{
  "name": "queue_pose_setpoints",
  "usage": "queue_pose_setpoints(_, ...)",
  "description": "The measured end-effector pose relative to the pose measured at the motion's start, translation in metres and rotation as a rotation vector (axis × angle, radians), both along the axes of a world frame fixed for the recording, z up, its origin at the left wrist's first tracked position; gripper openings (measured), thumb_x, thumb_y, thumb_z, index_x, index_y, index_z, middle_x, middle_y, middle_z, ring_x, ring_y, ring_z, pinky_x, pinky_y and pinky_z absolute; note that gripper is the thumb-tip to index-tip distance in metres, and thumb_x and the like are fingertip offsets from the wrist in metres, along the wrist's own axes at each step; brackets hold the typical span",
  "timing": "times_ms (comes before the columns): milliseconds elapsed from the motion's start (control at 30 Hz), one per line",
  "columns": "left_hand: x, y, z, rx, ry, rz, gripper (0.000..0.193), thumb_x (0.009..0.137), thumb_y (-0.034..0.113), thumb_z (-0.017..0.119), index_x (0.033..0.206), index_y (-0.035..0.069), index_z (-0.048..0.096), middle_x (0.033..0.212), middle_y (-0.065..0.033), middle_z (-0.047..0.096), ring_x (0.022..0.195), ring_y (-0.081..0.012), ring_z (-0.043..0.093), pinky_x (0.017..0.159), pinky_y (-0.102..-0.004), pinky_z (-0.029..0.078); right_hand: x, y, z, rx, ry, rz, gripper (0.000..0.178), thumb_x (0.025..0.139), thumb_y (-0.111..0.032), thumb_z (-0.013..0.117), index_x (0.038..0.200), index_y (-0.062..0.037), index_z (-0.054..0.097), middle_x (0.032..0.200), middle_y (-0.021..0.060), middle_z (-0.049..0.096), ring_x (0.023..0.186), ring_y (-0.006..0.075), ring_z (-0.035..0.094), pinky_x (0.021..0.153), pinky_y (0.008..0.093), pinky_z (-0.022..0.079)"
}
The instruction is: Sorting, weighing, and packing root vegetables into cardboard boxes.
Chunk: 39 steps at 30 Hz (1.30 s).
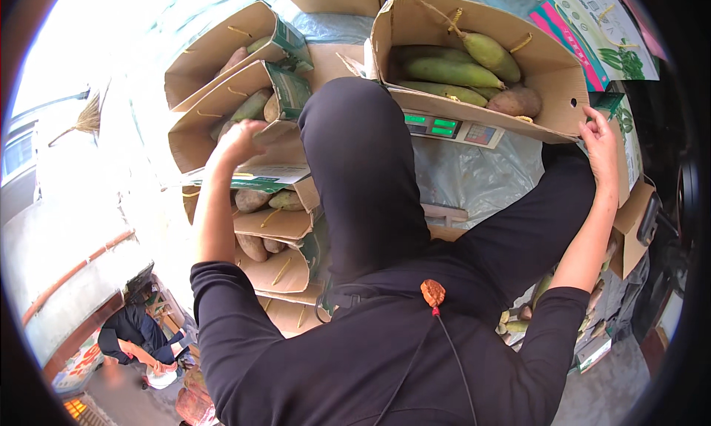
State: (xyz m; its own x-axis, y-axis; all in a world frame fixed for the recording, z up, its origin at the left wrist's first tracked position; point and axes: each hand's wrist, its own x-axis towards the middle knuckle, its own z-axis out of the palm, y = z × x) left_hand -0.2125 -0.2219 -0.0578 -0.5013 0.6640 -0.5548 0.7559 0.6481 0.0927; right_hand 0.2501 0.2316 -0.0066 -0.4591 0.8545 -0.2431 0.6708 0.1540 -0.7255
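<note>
My right hand [598, 141] grips the near right corner of a large open cardboard box [552, 104], fingers bent at its edge. Inside lie long green fruits [452, 72] and a rounder brown one [515, 101]; their kind is unclear. The box rests over a digital scale [474, 133] with lit green displays. My left hand [238, 141] is over the row of open boxes at the left, fingers apart, with nothing seen in it. Beside it, an open box [194, 133] holds green and brown fruits [252, 106].
More filled boxes [285, 267] line the left side, nearest my left arm. Printed cartons [603, 30] stand at the far right. Loose fruits [518, 324] lie beneath my right arm. Plastic sheeting [474, 178] covers the surface. Another person [144, 337] sits at the lower left.
</note>
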Motion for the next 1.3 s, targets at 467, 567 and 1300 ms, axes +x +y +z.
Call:
queue_pose_setpoints(467, -0.001, -0.060, -0.043, -0.026, 0.282, -0.065, 0.016, 0.075, 0.006, 0.054, 0.082, 0.007, 0.068, 0.082, -0.0173, 0.065, 0.084, -0.0338, 0.063, 0.076, -0.0426, 0.050, 0.011, 0.005, -0.003, 0.045, 0.035, 0.065, 0.034, 0.084, -0.012, 0.061, 0.116, -0.0016, 0.055, 0.071, -0.0022, 0.051, 0.066, 0.0066, 0.048, 0.061, 0.0221, 0.040)
queue_pose_setpoints(567, 0.008, -0.076, -0.035, -0.207, 0.210, -0.115, 0.018, 0.074, 0.006, 0.055, 0.084, 0.008, 0.069, 0.083, -0.0172, 0.065, 0.084, -0.0330, 0.063, 0.077, -0.0415, 0.050, 0.016, 0.009, -0.014, 0.052, 0.072, 0.097, 0.034, 0.084, -0.013, 0.060, 0.116, -0.0016, 0.054, 0.073, -0.0008, 0.054, 0.067, 0.0069, 0.049, 0.063, 0.0218, 0.041)
queue_pose_setpoints(1300, -0.124, 0.053, -0.013, 0.099, 0.457, -0.037, 0.064, 0.068, 0.019, 0.072, 0.127, 0.017, 0.047, 0.112, -0.0111, 0.058, 0.105, -0.0281, 0.055, 0.087, -0.0384, 0.046, 0.009, 0.002, -0.005, 0.072, 0.074, -0.033, 0.045, 0.080, -0.009, 0.062, 0.123, -0.0105, 0.051, 0.076, -0.0004, 0.053, 0.066, 0.0085, 0.049, 0.064, 0.0222, 0.042)
